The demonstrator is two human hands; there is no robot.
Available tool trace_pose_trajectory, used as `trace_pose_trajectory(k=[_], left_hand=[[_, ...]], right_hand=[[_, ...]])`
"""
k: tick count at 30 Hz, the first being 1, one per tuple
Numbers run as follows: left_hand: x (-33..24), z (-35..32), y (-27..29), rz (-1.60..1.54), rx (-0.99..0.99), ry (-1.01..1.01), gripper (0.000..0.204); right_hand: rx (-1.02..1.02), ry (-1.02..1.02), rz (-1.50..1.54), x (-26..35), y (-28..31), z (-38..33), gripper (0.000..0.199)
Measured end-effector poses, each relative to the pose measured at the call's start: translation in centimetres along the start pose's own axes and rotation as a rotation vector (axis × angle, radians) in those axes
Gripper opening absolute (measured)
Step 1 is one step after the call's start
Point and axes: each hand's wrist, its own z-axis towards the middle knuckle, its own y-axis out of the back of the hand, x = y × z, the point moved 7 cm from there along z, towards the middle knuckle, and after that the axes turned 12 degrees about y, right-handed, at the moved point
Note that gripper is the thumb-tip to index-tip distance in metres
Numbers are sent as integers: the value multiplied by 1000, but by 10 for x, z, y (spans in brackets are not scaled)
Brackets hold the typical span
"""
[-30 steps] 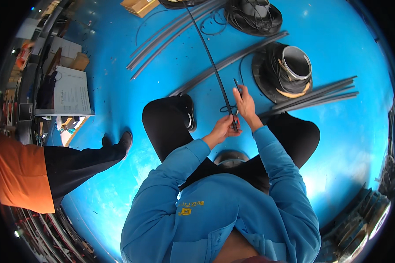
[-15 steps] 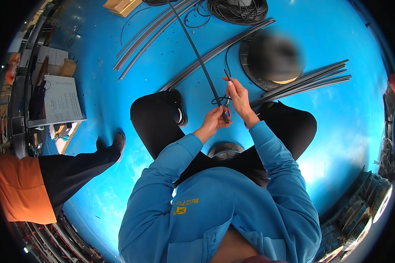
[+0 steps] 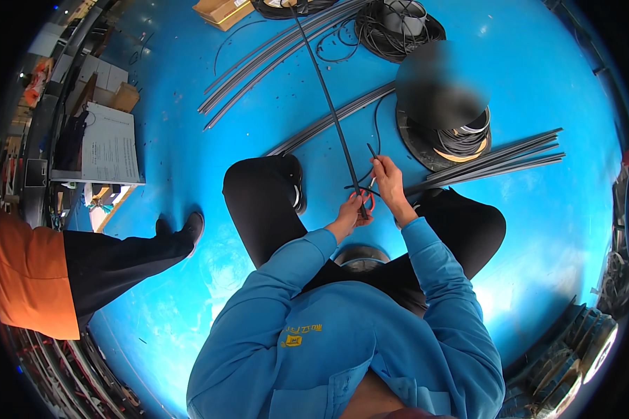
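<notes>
Fingers of both hands stay clamped on black strip (image 3: 330,112); view shifted.

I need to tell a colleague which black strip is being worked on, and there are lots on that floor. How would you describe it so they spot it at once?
Start at the blue floor and find the seated person in the blue jacket. The long black strip runs from the top of the picture down to their left hand and right hand. Unlike the grey strip bundles lying flat, it is single and held.
</notes>
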Motion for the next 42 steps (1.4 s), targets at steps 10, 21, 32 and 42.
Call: trace_pose_trajectory(k=[10, 21, 32, 42], left_hand=[[25, 35, 30, -3, -143, 60, 26], [2, 12, 7, -109, -28, 35, 29], [-76, 10, 23, -241, -276, -277, 35], [-102, -25, 20, 64, -495, -688, 40]], right_hand=[[84, -63, -128, -20, -3, -8, 22], [66, -88, -179, -33, 1, -4, 23], [22, -43, -127, -35, 1, -6, 21], [-119, 71, 15, 16, 38, 26, 25]])
